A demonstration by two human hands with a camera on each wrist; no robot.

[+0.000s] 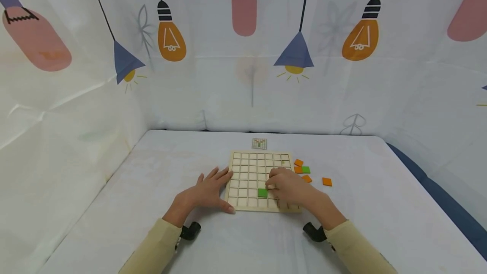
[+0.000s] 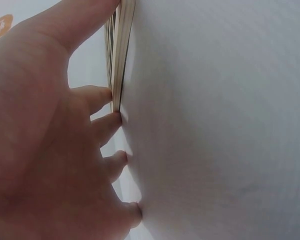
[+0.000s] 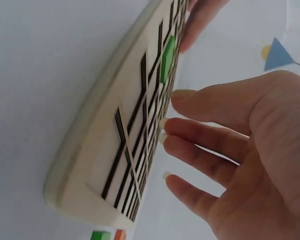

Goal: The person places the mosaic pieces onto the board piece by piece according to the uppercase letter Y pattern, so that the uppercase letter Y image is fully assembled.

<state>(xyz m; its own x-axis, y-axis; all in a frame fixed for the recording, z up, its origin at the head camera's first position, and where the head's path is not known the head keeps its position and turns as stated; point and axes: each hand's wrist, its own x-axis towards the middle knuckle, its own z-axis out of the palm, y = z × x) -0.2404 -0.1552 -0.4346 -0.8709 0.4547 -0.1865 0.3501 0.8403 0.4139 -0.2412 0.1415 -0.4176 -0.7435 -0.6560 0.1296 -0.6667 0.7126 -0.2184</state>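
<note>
A wooden grid board [image 1: 242,183] lies flat on the table, and one green square tile [image 1: 262,193] sits in a cell near its front. Spread along the board's left side is my left hand [image 1: 205,193], fingers extended and thumb at the front left corner; the left wrist view shows fingertips against the board's edge [image 2: 121,55]. My right hand [image 1: 291,186] is over the board's right half, its bent fingertips at the grid just right of the green tile. In the right wrist view, thumb and fingers [image 3: 200,145] stand apart, and a sliver of green shows beside the thumb tip.
Several loose orange tiles [image 1: 326,182] and a green tile [image 1: 306,169] lie right of the board. Behind it is a small printed pattern card [image 1: 259,143]. The white table [image 1: 182,151] meets a lamp-patterned cloth wall [image 1: 228,92] at the back.
</note>
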